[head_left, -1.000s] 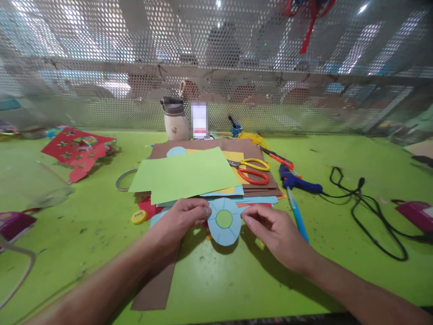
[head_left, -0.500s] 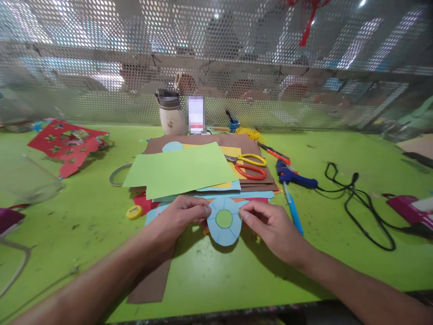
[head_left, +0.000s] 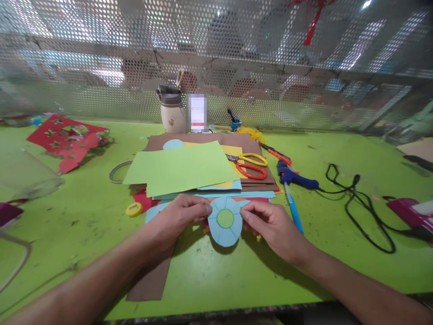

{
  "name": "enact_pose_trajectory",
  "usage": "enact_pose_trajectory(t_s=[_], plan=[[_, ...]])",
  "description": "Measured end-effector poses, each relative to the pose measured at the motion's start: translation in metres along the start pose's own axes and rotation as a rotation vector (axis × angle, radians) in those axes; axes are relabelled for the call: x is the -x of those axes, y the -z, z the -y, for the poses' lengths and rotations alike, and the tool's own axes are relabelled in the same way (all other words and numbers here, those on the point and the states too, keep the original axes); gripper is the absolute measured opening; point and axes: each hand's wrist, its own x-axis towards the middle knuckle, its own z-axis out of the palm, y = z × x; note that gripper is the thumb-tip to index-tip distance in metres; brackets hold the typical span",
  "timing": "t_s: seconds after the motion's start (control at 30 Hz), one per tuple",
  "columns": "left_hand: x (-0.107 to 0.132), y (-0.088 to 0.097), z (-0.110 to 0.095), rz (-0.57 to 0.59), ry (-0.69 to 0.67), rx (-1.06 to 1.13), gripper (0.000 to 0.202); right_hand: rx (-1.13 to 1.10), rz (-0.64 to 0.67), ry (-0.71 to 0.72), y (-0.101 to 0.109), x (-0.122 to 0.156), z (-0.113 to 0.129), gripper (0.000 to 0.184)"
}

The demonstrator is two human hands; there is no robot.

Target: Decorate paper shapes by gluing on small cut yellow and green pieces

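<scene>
A light-blue paper flower (head_left: 217,234) with a green round centre and dark lines running outward is held up above the front of the table. My left hand (head_left: 184,214) pinches its left edge between thumb and fingers. At its right edge, my right hand (head_left: 270,223) grips it the same way. Just behind lies a stack of coloured paper, with a light-green sheet (head_left: 182,169) on top. Scissors (head_left: 250,164) with one yellow and one red handle rest on the stack. A brown paper strip (head_left: 152,280) lies partly under my left forearm.
Right of the stack are a blue glue gun (head_left: 297,178) with a black cord, a blue pen-like tool (head_left: 295,212) and an orange-and-black cutter (head_left: 275,153). A yellow round case (head_left: 134,209), a grey ring (head_left: 118,172) and red cut paper (head_left: 62,140) lie left. A bottle (head_left: 172,113) stands behind.
The camera view has shifted very slightly. Both hands keep their pinch on the paper flower, which stays in nearly the same place.
</scene>
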Motion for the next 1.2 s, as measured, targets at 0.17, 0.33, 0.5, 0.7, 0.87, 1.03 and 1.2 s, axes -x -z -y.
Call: enact_pose_trajectory(t_s=[0.17,0.33,0.5,0.7,0.87,1.03,1.2], plan=[[-0.0019,0.0012,0.0006,0.053,-0.050,0.087,0.023,-0.046,0.003,-0.029,0.0009,-0.0010,0.0011,0.026],[-0.0040,0.0029,0.0025,0.028,-0.007,0.077,0.010,-0.065,-0.023,-0.005,0.0015,-0.0006,-0.0006,0.025],[-0.0072,0.0034,0.0032,-0.042,0.026,0.013,0.008,-0.094,-0.016,-0.014,0.0016,-0.0024,-0.0020,0.026],[-0.0089,0.0053,0.0018,-0.028,0.014,0.000,0.009,-0.099,-0.006,-0.024,0.0028,-0.0055,-0.0017,0.032],[-0.0060,0.0020,0.0023,-0.042,-0.012,0.009,0.005,-0.105,0.048,-0.025,0.0025,-0.0046,-0.0015,0.028],[-0.0044,0.0006,0.0016,-0.034,-0.038,0.048,0.003,-0.125,0.067,-0.034,0.0009,-0.0066,-0.0044,0.031],[-0.0069,0.0047,0.0029,-0.001,-0.053,0.080,0.006,-0.150,0.054,-0.040,-0.0003,-0.0070,-0.0073,0.035]])
